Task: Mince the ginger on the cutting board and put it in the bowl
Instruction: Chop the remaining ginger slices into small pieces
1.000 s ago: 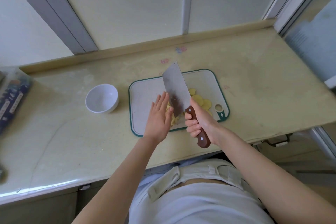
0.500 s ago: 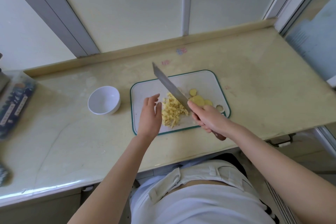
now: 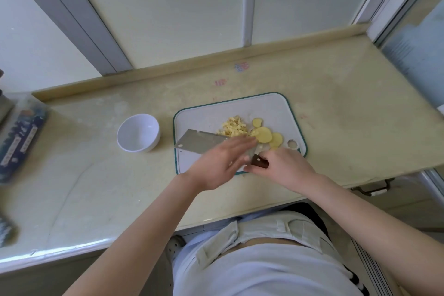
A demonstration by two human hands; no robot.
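We look down on a long beige surface bounded by a low raised ledge at the back and a rounded edge at the front. A wide stretch of it runs from the cutting board to the right edge, and another reaches from the bowl to a blue-labelled package at the far left.

The white, green-rimmed cutting board sits near the front edge. The white bowl stands upright just left of it, with a narrow gap between them.

Our left hand stretches over the board, its fingers straight and close together, lying across the flat of the cleaver. It is blurred, so we cannot tell whether they press on the steel.

Our right hand is at the board's near right corner, curled tight round the cleaver's brown handle. The blade lies broad side up over the board's left half, its end reaching the left rim towards the bowl.

The minced ginger is heaped mid-board just behind the blade. Touching the heap's right side are a few round ginger slices.
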